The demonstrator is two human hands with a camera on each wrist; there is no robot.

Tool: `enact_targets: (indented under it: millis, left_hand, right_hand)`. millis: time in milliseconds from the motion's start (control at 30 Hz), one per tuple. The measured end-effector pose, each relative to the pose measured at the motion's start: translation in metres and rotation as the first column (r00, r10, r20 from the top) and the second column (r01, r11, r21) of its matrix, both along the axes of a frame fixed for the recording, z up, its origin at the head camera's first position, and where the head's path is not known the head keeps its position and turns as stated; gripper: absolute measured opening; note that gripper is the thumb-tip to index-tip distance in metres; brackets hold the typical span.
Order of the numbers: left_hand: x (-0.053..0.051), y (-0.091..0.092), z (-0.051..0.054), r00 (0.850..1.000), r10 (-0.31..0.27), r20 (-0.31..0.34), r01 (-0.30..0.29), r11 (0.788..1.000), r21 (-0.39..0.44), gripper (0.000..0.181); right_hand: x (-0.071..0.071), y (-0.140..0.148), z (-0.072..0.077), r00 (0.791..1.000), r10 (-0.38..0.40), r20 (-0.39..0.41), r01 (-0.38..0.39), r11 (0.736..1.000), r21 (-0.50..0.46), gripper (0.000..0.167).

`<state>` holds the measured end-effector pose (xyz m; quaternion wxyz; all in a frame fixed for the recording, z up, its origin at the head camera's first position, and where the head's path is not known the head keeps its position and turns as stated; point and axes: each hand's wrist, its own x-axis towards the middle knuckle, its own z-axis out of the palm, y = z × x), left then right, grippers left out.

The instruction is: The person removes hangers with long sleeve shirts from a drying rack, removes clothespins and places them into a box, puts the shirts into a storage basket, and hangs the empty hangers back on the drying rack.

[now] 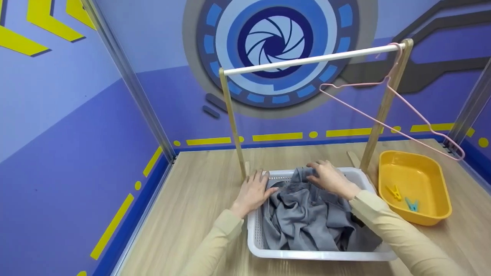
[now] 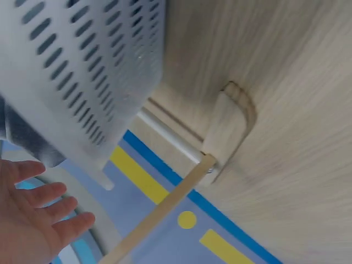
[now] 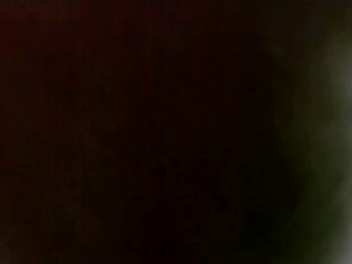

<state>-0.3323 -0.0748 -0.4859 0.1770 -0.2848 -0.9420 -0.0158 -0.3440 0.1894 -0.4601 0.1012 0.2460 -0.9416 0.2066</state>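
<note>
A crumpled grey cloth garment (image 1: 303,214) fills the white plastic basket (image 1: 322,255). My left hand (image 1: 253,191) is at the basket's back left corner, fingers spread. The left wrist view shows that hand (image 2: 33,214) with loosely extended fingers and nothing held, near the slotted basket wall (image 2: 82,71). Over the back part of the garment is my right hand (image 1: 328,178), its thumb and fingers apart beside a raised fold. Whether they touch the fold is hard to see. The right wrist view is almost wholly dark.
Behind the basket stands a wooden rack with a white rail (image 1: 314,60). A pink hanger (image 1: 360,111) hangs at the rail's right end. To the right, a yellow tub (image 1: 418,180) holds a yellow clothespin (image 1: 394,192) and a teal clothespin (image 1: 412,204). Patterned walls enclose the wooden table (image 1: 184,214).
</note>
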Motion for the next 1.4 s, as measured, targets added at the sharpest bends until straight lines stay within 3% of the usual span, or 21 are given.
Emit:
enact_targets:
  millis: [167,333,533,733,1167,1400]
  left_hand:
    - [-0.005,-0.004,-0.006,0.992,0.048,0.119,-0.049,0.999,0.01,0.072]
    - [-0.008,-0.006,-0.011,0.969,0.09,0.231,-0.084,0.996,-0.037,0.082]
    - [-0.011,-0.005,-0.017,0.95,0.11,0.294,-0.096,0.994,-0.06,0.087]
    - [-0.013,-0.003,-0.019,0.942,0.137,0.307,-0.118,0.99,-0.082,0.09]
    - [-0.013,0.002,-0.023,0.955,0.138,0.264,-0.11,0.987,-0.118,0.092]
    - [-0.012,0.001,-0.024,0.961,0.136,0.241,-0.115,0.988,-0.098,0.091]
  right_hand:
    - [-0.005,0.001,-0.007,1.0,-0.001,-0.021,0.002,0.999,0.034,0.045]
    - [-0.009,-0.001,-0.016,0.994,0.041,-0.102,-0.034,0.997,0.067,0.052]
    - [-0.013,-0.007,-0.022,0.985,0.063,-0.161,-0.048,0.994,0.094,0.055]
    - [-0.015,-0.012,-0.026,0.974,0.062,-0.217,-0.043,0.995,0.094,0.052]
    - [-0.021,-0.015,-0.034,0.977,0.029,-0.213,0.007,0.986,0.167,0.04]
    - [-0.026,-0.015,-0.043,0.954,0.033,-0.299,0.006,0.992,0.128,0.031]
